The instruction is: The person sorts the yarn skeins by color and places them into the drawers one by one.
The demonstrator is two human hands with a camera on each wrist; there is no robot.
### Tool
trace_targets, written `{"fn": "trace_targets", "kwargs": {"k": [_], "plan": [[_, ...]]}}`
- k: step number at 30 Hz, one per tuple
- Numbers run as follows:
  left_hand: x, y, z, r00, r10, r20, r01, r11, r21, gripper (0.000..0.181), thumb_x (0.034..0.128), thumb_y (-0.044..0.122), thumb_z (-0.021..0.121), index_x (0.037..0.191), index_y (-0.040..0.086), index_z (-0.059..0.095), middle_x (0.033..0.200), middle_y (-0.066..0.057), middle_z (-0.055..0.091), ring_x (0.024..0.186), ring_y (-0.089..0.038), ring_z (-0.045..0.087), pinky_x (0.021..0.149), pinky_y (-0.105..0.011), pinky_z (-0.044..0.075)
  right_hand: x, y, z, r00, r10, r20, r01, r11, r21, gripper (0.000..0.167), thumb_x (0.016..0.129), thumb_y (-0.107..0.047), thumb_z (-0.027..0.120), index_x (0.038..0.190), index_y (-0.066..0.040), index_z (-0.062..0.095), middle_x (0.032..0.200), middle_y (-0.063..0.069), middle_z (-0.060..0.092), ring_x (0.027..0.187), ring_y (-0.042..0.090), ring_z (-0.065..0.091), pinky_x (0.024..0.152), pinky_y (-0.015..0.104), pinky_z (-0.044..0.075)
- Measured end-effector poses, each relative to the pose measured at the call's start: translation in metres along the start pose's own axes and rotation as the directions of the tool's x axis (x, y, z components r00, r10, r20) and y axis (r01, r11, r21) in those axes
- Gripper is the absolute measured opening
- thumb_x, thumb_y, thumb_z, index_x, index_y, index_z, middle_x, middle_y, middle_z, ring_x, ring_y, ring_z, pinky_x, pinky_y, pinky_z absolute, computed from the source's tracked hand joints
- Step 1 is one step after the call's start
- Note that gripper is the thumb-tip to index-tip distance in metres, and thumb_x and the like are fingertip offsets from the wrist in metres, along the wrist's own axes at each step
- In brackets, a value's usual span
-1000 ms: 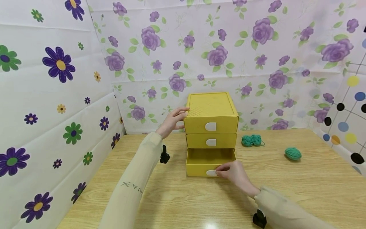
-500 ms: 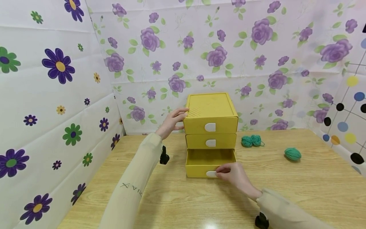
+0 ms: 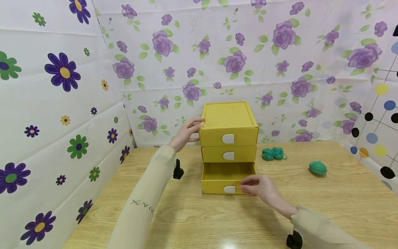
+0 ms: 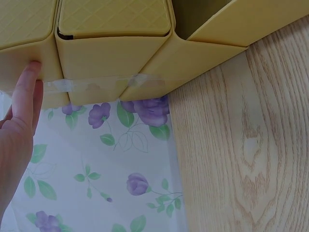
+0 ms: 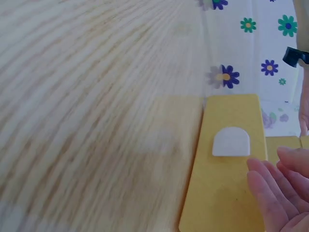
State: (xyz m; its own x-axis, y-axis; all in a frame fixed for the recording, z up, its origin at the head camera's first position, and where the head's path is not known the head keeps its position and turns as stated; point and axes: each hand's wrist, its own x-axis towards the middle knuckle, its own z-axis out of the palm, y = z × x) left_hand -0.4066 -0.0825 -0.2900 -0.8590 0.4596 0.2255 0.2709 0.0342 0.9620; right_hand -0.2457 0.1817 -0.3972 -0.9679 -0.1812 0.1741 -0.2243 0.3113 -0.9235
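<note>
A yellow three-tier drawer cabinet (image 3: 231, 114) stands on the wooden table. Its bottom drawer (image 3: 214, 186) is pulled out, and nothing shows in the part of its inside that I can see. The upper and middle drawers are closed. My left hand (image 3: 186, 133) rests against the cabinet's upper left edge, and in the left wrist view a straight digit touches the side wall (image 4: 104, 63). Beside the bottom drawer's white pull tab (image 3: 229, 189), my right hand (image 3: 261, 188) hovers at the drawer front with loosely bent fingers. In the right wrist view the hand is apart from the tab (image 5: 231, 141).
Two small joined bundles of green yarn (image 3: 273, 153) lie right of the cabinet. Another green yarn ball (image 3: 318, 167) sits farther right on the table (image 3: 192, 221). Flower-patterned sheets (image 3: 174, 69) hang behind and at the left; a dotted sheet hangs at the right.
My right hand has let go of the bottom drawer's pull tab and shifted slightly right. The drawer stays pulled out, and my left hand keeps its place on the cabinet.
</note>
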Motion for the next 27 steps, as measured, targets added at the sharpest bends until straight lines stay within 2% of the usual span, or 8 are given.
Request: {"fn": "trace_targets", "kwargs": {"k": [9, 20, 27], "plan": [[-0.002, -0.001, 0.0, 1.0, 0.0, 0.004, 0.0, 1.0, 0.007, 0.038, 0.095, 0.025, 0.05, 0.131, 0.014, 0.048, 0.129, -0.006, 0.042, 0.111, -0.023, 0.043, 0.082, -0.043, 0.044, 0.0, 0.004, -0.022, 1.0, 0.016, -0.022, -0.016, 1.0, -0.02, 0.033, 0.08, -0.024, 0.07, 0.099, 0.003, 0.067, 0.086, 0.015, 0.066, 0.075, 0.029, 0.064, 0.06, 0.037, 0.052], [-0.001, 0.0, -0.001, 1.0, 0.007, 0.004, -0.007, 1.0, 0.009, 0.038, 0.0948, 0.026, 0.05, 0.131, 0.014, 0.048, 0.13, -0.006, 0.042, 0.111, -0.023, 0.044, 0.081, -0.043, 0.045, 0.0, -0.001, -0.056, 0.991, 0.02, -0.131, -0.016, 1.0, 0.025, 0.04, 0.082, -0.025, 0.069, 0.106, 0.006, 0.063, 0.094, 0.018, 0.064, 0.079, 0.029, 0.063, 0.063, 0.038, 0.052], [-0.002, 0.0, 0.0, 1.0, 0.006, 0.005, -0.006, 1.0, 0.011, 0.038, 0.095, 0.026, 0.05, 0.131, 0.014, 0.047, 0.13, -0.006, 0.041, 0.112, -0.023, 0.043, 0.082, -0.043, 0.044, 0.006, 0.002, -0.078, 0.99, -0.023, -0.137, 0.025, 1.0, 0.014, 0.041, 0.083, -0.024, 0.068, 0.109, 0.007, 0.061, 0.099, 0.02, 0.063, 0.085, 0.029, 0.062, 0.065, 0.038, 0.051]]}}
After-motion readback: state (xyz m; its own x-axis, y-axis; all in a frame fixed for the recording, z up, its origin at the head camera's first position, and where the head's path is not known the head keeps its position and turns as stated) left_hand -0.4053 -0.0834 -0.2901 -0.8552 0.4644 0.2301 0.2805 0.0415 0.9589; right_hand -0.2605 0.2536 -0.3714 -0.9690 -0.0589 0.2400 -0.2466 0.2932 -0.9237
